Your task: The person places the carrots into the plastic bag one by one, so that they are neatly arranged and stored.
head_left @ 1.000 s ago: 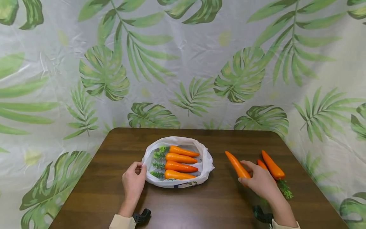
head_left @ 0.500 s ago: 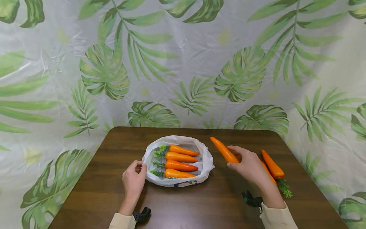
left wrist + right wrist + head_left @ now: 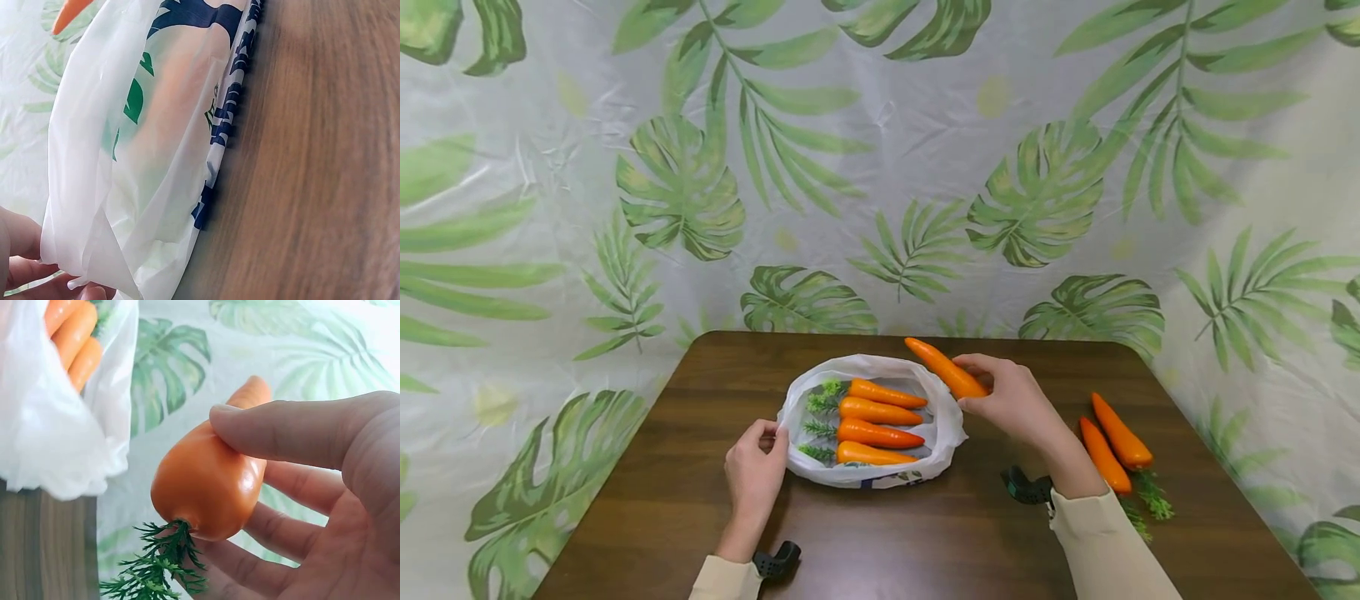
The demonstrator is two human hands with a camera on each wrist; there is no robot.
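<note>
My right hand (image 3: 1013, 402) pinches an orange carrot (image 3: 942, 365) between thumb and fingers. The carrot is held above the right rim of a white plastic bag (image 3: 950, 432), its tip pointing to the far left. Its green leafy top (image 3: 165, 562) hangs down in the right wrist view. My left hand (image 3: 756, 468) pinches the bag's left rim; in the left wrist view the fingertips (image 3: 28, 272) are at a fold of the plastic. Inside the wide-mouthed bag several carrots (image 3: 880, 412) lie in a row, green tops to the left.
Two more carrots, one nearer (image 3: 1103, 457) and one farther (image 3: 1122, 433), lie side by side at the right of the brown wooden table (image 3: 880, 542). Behind the table hangs a leaf-patterned sheet (image 3: 917, 167). Dark bands (image 3: 1026, 487) are worn on both wrists.
My right hand has carried the carrot leftward and away from me, from near the two loose carrots to the bag's right rim. My left hand has stayed on the bag.
</note>
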